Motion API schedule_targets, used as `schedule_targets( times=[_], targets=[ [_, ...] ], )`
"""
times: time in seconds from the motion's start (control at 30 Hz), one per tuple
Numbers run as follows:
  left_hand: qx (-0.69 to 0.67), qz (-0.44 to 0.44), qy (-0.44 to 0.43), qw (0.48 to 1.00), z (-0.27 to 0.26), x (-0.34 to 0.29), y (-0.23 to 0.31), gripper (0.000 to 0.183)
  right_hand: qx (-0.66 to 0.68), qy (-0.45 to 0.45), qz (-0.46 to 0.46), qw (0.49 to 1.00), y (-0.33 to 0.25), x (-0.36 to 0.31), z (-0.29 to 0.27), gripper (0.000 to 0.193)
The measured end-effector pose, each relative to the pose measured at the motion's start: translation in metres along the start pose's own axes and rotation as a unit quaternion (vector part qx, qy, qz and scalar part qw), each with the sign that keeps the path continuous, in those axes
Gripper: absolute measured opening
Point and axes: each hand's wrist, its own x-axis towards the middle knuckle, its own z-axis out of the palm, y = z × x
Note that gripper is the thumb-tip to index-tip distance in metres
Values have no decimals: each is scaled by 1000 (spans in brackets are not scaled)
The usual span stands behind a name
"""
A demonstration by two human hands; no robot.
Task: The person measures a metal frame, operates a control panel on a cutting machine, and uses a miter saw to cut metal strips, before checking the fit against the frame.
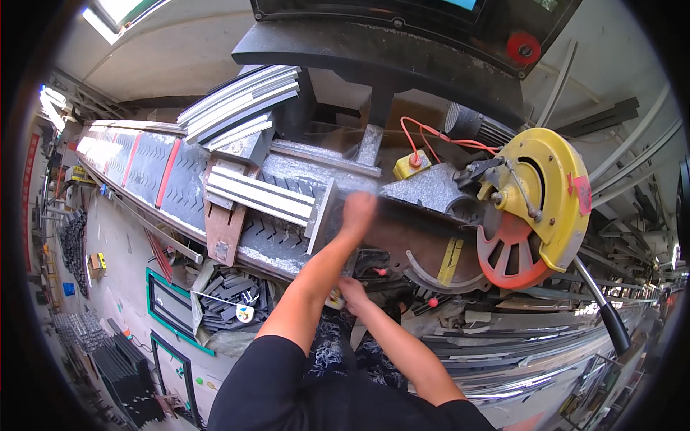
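My left hand is over the saw bed, smeared by motion, just right of an upright metal stop plate. Whether its fingers hold anything cannot be made out. Left of the plate, light metal profiles lie side by side on the chip-dusted bed. Close to my body, below the bed's front edge, my right hand is closed at a small whitish-yellow thing, mostly hidden. To the right stands the cutting head with a yellow guard and an orange slotted lower guard, its blade hidden.
More profiles are stacked behind the bed. A control box with a red knob overhangs the back. A black-gripped lever juts out at right. Dark offcuts lie below the bed; long bars are racked at lower right.
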Motion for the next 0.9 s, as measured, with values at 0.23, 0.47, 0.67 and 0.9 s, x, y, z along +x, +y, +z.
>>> schedule_targets(
  times=[0.23, 0.47, 0.67, 0.9],
  targets=[
    [21, 8, -9, 1000, -13, 14, 4, 38, -349, 163, -387, 838, 28, 48, 59, 53],
    [16, 23, -16, 999, -15, 17, 7, 46, -436, 186, -293, 830, -15, -13, 41, 43],
    [14, 19, -23, 999, -14, 14, 8, 45, -337, 255, -317, 849, -26, -88, -46, 24],
    [42, 28, -26, 998, -13, 14, 9, 43, -226, 345, -316, 855, -13, -149, -131, 21]
  ],
)
